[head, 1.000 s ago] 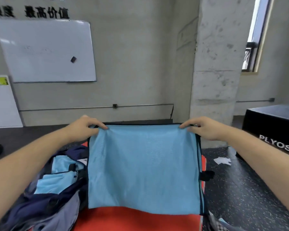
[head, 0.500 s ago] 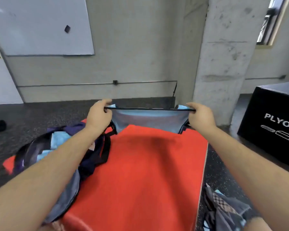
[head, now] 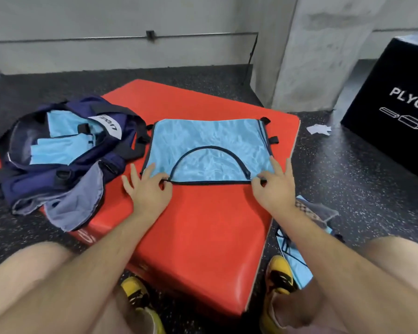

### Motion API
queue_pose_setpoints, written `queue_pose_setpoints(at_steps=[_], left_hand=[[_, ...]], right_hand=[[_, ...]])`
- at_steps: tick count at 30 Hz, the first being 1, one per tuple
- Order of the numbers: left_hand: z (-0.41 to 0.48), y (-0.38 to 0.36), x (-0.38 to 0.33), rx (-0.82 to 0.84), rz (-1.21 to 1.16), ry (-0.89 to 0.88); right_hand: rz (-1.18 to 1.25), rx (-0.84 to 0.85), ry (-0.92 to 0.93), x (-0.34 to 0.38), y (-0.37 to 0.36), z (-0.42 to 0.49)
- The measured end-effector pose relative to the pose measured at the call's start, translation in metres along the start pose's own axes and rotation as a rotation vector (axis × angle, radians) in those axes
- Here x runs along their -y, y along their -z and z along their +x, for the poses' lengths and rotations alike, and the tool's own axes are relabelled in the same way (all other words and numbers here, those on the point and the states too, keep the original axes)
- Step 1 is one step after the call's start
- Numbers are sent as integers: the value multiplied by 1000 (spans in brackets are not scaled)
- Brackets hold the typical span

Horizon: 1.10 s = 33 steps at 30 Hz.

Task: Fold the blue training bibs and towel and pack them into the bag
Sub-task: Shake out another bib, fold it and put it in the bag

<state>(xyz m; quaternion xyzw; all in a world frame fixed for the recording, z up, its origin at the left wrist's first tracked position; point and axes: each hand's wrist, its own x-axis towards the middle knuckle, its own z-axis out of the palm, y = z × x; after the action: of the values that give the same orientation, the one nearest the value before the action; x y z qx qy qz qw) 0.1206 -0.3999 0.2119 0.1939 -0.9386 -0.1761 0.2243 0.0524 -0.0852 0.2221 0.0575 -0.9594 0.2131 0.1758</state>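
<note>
A light blue mesh bib (head: 208, 145) with dark trim lies flat on the red mat (head: 203, 225), its curved neckline toward me. My left hand (head: 147, 189) pinches the bib's near left corner between thumb and forefinger, other fingers spread. My right hand (head: 274, 186) pinches the near right corner the same way. The navy bag (head: 65, 150) lies open on the mat's left side, with folded blue bibs (head: 58, 148) inside. Another blue bib (head: 292, 259) and a grey checked cloth (head: 316, 210) lie on the floor at the mat's right edge.
A black plyo box (head: 396, 109) stands at the right. A concrete pillar (head: 307, 54) rises behind the mat. A scrap of white paper (head: 319, 128) lies on the speckled dark floor. My knees and yellow shoes (head: 280, 278) are at the mat's near edge.
I held the bib up in the air by its top corners, then lowered it. It now lies spread flat on the red mat, both hands still at its near corners.
</note>
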Motion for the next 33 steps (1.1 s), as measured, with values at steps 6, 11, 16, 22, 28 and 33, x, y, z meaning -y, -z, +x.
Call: queue_pose_setpoints(at_steps=[6,11,16,22,28,33], left_hand=[[34,-7,-24,175,69,-222],[52,-24,-39,556,176,-195],[12,-11,-37,568,209,-169],[19,-11,-54,423,146,-245],[41,-39,-74,569,186,-266],[0,-26,-68,521,202,-275]], right_hand=[[-40,130,104,33,-10,32],[-160,525,41,48,-28,40],[-207,553,63,43,-15,5],[-129,394,96,62,-9,14],[-165,543,71,72,-29,16],[-222,647,150,62,-5,-3]])
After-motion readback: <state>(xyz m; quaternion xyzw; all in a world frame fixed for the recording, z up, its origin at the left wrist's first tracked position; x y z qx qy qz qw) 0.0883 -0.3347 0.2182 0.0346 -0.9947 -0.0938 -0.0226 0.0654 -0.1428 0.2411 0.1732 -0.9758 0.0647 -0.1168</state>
